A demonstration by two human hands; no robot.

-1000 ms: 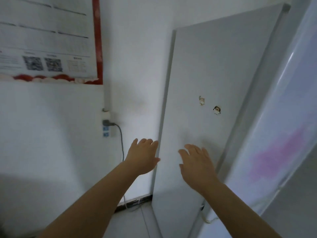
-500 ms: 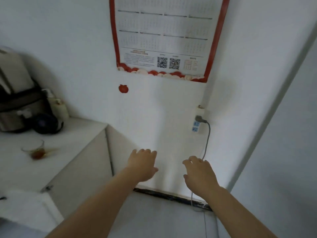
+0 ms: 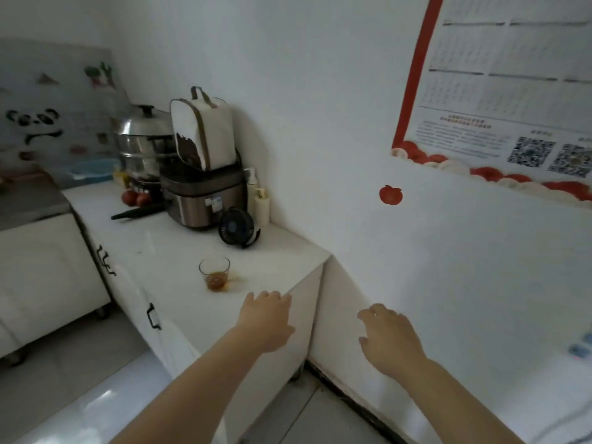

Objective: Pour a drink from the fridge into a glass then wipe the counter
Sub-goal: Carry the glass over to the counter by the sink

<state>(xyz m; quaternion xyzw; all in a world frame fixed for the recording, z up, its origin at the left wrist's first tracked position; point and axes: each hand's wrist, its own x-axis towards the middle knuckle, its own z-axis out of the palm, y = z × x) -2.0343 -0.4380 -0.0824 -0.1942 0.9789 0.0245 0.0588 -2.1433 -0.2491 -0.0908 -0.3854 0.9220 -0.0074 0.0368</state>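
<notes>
While view is swinging from fridge back to bench [image 3: 179,302], left hand [image 3: 267,320] and right hand [image 3: 389,336] are hovering spread, empty; glass [image 3: 214,273] poured, spill just beyond left hand awaiting wiping.

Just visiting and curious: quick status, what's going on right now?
Left hand and right hand open, empty. Glass on counter, part full, brown spill beside it. No cloth visible.

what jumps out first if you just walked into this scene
Two bare, empty hands reach forward low in view, the left hand over the counter's corner and the right hand before the white wall. Just beyond the left hand a glass holding a little amber drink stands on the white counter. A red-bordered calendar hangs upper right.
</notes>
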